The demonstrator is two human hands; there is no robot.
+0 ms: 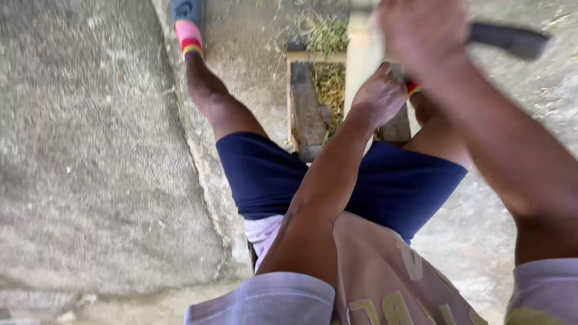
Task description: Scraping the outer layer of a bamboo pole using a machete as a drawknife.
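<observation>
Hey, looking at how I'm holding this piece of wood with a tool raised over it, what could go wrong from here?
1. The left hand grips the pale wooden post just below the raised right hand and its dark tool; a miss could hit the fingers.
2. Bare legs straddle the wooden frame, so a glancing blow might reach a knee.
3. The picture is motion-blurred, so aim may be unsteady.

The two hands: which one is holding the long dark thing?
The right hand, raised high and blurred, grips the dark handle. The left hand sits lower, against the pale wooden post.
</observation>
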